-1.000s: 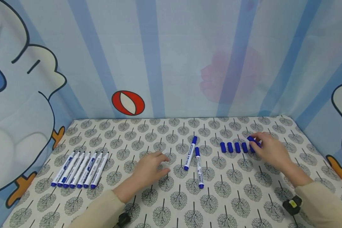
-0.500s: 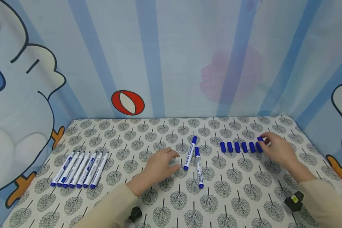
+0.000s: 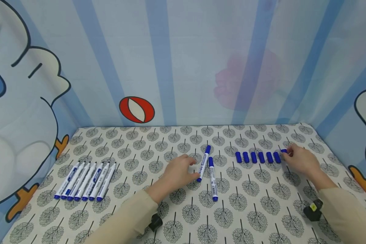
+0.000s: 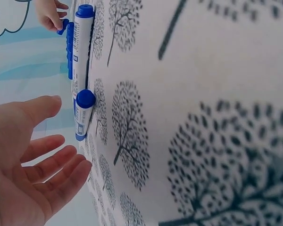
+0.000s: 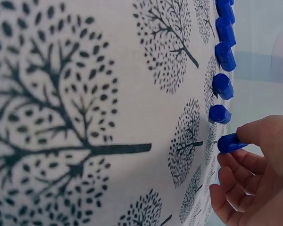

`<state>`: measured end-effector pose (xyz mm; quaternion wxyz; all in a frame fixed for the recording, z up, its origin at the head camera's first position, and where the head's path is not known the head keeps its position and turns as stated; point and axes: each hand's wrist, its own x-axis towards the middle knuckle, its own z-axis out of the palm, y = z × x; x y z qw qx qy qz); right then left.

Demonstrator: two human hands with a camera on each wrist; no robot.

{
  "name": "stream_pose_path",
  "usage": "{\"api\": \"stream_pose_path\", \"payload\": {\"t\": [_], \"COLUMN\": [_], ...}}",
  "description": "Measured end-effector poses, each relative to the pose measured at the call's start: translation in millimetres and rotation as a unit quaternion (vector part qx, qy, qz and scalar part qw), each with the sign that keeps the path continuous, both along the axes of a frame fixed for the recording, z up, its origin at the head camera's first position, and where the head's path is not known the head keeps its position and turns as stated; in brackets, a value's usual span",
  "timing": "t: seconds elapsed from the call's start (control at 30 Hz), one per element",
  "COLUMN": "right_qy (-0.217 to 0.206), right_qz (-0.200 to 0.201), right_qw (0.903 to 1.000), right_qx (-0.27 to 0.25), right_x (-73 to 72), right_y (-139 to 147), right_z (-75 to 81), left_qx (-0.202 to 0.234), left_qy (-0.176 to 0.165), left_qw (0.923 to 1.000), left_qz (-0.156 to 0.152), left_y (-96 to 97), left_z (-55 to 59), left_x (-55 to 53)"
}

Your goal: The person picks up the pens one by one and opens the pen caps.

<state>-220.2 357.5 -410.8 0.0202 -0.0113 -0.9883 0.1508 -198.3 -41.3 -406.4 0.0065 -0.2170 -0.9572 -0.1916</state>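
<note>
My right hand [image 3: 301,162] pinches a blue marker cap [image 5: 231,142] between thumb and forefinger, close over the cloth at the right end of a row of several blue marker caps [image 3: 261,157]. In the head view my left hand [image 3: 179,171] hovers beside two capped whiteboard markers, its fingers loosely spread and holding nothing. The nearer of these, a white marker with blue ends [image 3: 204,164], lies tilted just right of the left thumb, which overlaps its lower end. A second marker [image 3: 213,179] lies to its right. The left wrist view shows both markers past the left fingers [image 4: 56,165].
Several uncapped white markers [image 3: 88,181] lie side by side at the left, black tips pointing away. All lie on a tree-print tablecloth [image 3: 158,135]. Behind it hangs a blue-striped curtain [image 3: 195,67] with cartoon figures. Black wrist cameras hang under both sleeves.
My right hand has moved right with a cap. The row now has another cap at its right end. My left hand has moved right, up to the nearer capped marker.
</note>
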Motion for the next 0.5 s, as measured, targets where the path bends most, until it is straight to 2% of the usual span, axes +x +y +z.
{"api": "stream_pose_path", "payload": {"t": [0.3,0.5], "right_qy": [-0.024,-0.029], "right_qz": [-0.007,-0.019], "right_qw": [0.9996,0.9993], "right_qx": [0.016,0.016], "right_x": [-1.8,-3.8], "right_y": [3,3], "right_z": [-2.3,-6.2], "left_qx": [-0.009,0.016], "left_qy": [-0.01,-0.033], "left_qw": [0.9996,0.9988], "left_qz": [0.023,0.032], "left_y": [11.4,17.6], "left_z": [2.4,1.5], "left_x": [-2.9,-4.0]}}
